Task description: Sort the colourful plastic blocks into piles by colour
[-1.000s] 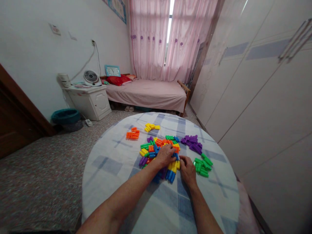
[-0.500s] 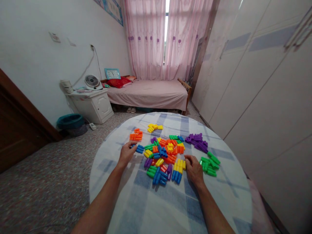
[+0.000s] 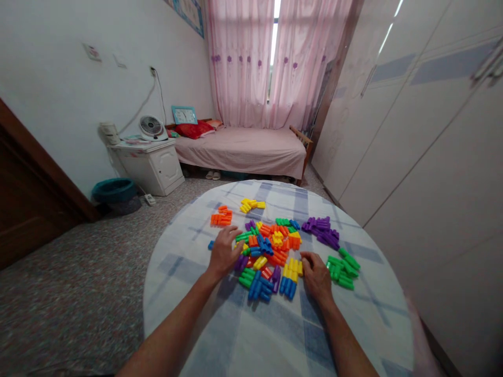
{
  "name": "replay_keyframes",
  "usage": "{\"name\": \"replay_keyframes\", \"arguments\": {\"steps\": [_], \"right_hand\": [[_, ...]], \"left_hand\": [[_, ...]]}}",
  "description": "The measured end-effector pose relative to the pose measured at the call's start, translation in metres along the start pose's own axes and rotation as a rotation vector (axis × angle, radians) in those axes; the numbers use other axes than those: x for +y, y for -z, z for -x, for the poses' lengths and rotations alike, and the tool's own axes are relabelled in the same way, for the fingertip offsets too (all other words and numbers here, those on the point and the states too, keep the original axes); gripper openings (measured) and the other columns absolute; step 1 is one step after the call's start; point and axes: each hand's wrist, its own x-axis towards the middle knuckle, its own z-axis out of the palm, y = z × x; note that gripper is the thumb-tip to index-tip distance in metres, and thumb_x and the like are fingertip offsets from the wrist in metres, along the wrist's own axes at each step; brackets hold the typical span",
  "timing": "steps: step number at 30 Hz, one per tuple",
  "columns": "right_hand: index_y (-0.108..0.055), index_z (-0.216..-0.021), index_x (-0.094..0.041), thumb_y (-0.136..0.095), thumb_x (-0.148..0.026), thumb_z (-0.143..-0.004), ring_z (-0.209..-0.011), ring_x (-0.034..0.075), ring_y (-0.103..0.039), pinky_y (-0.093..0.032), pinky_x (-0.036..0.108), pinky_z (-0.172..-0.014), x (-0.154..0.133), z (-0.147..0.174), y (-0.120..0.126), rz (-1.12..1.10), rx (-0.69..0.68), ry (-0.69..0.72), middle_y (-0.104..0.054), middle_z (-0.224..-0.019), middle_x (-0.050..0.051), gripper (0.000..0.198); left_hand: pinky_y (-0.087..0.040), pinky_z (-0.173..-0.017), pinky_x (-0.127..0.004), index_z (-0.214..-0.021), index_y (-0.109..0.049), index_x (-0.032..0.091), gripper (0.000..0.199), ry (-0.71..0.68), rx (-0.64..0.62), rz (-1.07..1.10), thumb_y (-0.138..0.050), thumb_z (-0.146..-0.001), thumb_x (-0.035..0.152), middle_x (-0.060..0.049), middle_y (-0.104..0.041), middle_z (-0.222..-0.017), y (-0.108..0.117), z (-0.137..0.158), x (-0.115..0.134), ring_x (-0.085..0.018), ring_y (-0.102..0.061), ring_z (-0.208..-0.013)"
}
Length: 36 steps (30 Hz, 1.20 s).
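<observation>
Your left hand, half open and apparently empty, is at the mixed toy-block pile; your right hand curls beside it, hold unclear. Green blocks lie apart, perhaps grouped by colour.

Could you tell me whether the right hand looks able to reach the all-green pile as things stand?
Probably yes: the all-green pile lies close beside the right hand, with no block between them.

block pile: multicoloured, jumbled, centre | purple blocks: heaped, right | green blocks: nearer, right
</observation>
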Motion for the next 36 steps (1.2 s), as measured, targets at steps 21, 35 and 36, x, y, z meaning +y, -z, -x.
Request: {"name": "replay_keyframes", "arguments": {"steps": [21,35,36], "right_hand": [[-0.052,-0.119,-0.012,-0.036,-0.038,-0.081,-0.106,0.025,-0.053,-0.040,0.040,-0.095,-0.004,-0.022,-0.033,0.058,0.075,-0.020,-0.056,-0.115,0.014,0.049],[-0.053,-0.117,-0.016,-0.040,-0.036,-0.078,-0.103,0.024,-0.054,-0.043,0.040,-0.092,0.001,-0.023,-0.034,0.100,0.074,-0.006,-0.057,-0.112,0.011,0.046],[-0.053,-0.117,-0.016,-0.040,-0.036,-0.079,-0.103,0.024,-0.054,-0.042,0.040,-0.092,0.002,-0.023,-0.034,0.101,0.075,0.001,-0.057,-0.112,0.011,0.045]], "left_hand": [[-0.047,-0.088,-0.031,-0.096,-0.062,0.019,0.019,0.085,0.061,0.169,-0.060,-0.078,0.024,-0.005,-0.059,-0.099,-0.005,-0.024,0.004,-0.017,-0.057,-0.094],[-0.045,-0.083,-0.036,-0.096,-0.064,0.020,0.031,0.316,-0.118,-0.448,-0.051,-0.082,0.043,-0.008,-0.063,-0.098,0.015,-0.014,-0.050,-0.025,-0.056,-0.096],[-0.044,-0.085,-0.036,-0.102,-0.062,0.020,0.035,0.289,-0.142,-0.421,-0.051,-0.082,0.046,-0.008,-0.063,-0.104,0.011,-0.013,-0.048,-0.024,-0.056,-0.099]]}}
